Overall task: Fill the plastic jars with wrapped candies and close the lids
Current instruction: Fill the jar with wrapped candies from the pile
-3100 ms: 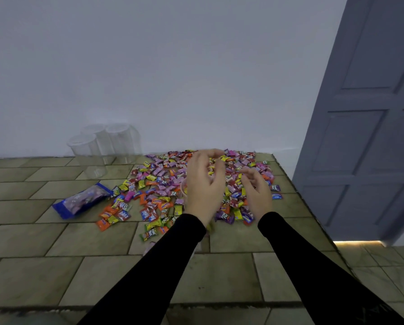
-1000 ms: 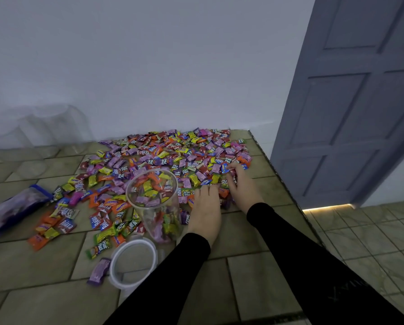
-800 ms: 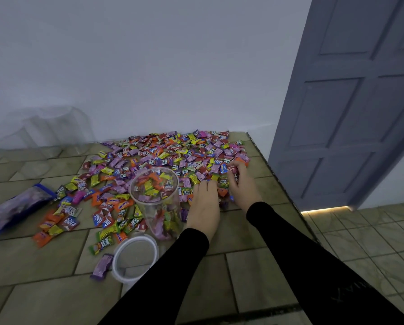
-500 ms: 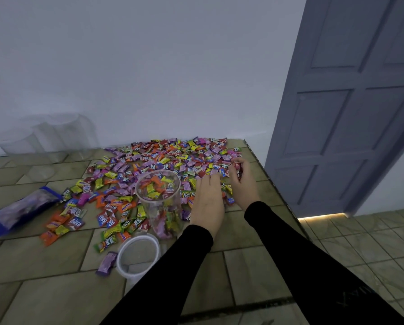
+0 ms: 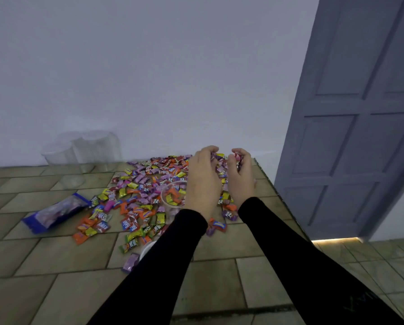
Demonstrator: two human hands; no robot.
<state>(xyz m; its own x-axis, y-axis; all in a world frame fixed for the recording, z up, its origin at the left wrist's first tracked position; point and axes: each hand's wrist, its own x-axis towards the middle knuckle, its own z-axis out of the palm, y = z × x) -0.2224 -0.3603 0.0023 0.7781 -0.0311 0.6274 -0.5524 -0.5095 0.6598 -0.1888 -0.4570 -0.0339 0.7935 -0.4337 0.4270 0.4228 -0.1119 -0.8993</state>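
Observation:
A spread of wrapped candies (image 5: 147, 195) in purple, orange, yellow and red covers the tiled surface (image 5: 55, 254). A clear plastic jar (image 5: 171, 195) stands open in the pile with candies inside, partly hidden by my left wrist. Its white lid (image 5: 148, 248) lies in front, mostly covered by my left sleeve. My left hand (image 5: 204, 181) and my right hand (image 5: 240, 179) are raised side by side above the pile's right part, each with fingers curled round a handful of candies.
Three empty clear jars (image 5: 83, 148) with lids stand at the back left against the white wall. A blue candy bag (image 5: 55, 212) lies at the left. The surface ends at its right edge (image 5: 278, 195), beside a grey door (image 5: 351, 113).
Both hands, which lay flat gathering candies on the pile, have closed on handfuls and lifted off it. The camera view has tilted up, and my left arm now covers part of the jar.

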